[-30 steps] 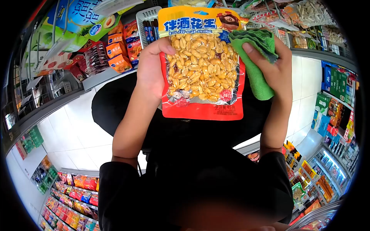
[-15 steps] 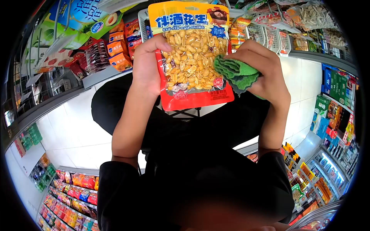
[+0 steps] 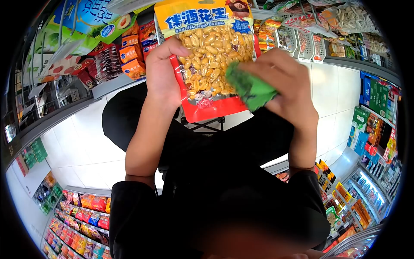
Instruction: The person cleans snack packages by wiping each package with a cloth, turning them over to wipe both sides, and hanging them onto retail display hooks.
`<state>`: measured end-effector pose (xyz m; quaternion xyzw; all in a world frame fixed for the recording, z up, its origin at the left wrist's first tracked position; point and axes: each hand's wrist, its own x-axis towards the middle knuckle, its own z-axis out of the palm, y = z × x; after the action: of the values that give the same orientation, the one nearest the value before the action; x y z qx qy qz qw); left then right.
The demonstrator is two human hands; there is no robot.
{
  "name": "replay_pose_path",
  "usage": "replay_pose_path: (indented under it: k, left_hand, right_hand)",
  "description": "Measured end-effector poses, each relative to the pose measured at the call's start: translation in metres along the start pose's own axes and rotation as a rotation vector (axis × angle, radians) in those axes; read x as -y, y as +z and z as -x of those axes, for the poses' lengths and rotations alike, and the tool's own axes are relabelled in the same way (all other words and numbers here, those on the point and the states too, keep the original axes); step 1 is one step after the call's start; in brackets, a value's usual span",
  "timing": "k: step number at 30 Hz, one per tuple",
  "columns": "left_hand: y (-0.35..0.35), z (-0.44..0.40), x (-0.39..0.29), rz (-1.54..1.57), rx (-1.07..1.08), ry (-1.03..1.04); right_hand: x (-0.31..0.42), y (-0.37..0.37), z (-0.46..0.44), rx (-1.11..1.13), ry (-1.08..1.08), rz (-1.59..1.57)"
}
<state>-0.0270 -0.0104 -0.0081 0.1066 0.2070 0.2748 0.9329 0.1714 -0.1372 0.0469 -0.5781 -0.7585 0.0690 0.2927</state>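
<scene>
Red and yellow film frames a clear window on the vacuum-packed peanut bag (image 3: 211, 54), which is at the top centre of the frame, its printed front facing the camera. Blue Chinese lettering runs across its yellow top, and its red lower edge slants slightly upward to the right. The left hand (image 3: 163, 73) is clamped on the bag's left side, thumb lying over the front near the window. The right hand (image 3: 286, 84), a little blurred, is closed on a bunched green cloth (image 3: 254, 88) that lies over the lower right part of the bag. The two hands are apart, with the bag and cloth between them.

Black sleeves (image 3: 133, 207) cover the upper arms, and the person's dark-clad legs (image 3: 129, 114) spread below the bag, over pale floor tiles (image 3: 77, 138). Between the legs, just under the bag, some thin black crossed bars (image 3: 207, 125) show.

At the upper left of the frame are a large green and blue snack bag (image 3: 92, 21) and small orange packets (image 3: 133, 69). White plastic baskets (image 3: 305, 45) stand at the upper right, near bagged seeds (image 3: 351, 19). Rows of colourful packets (image 3: 88, 220) fill shelves at the lower left, and a lit cooler (image 3: 366, 185) is at the lower right.
</scene>
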Motion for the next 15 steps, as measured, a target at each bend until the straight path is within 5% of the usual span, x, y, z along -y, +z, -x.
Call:
replay_pose_path:
  k: [3,15]
  left_hand:
    - [-0.015,-0.004,0.004,0.234,0.185,-0.096]
    - [-0.016,0.001,0.002,0.223,0.280,-0.056]
  right_hand:
    - [0.001,0.003,0.002,0.047,-0.016,0.000]
    - [0.016,0.015,0.000,0.189,-0.144,0.001]
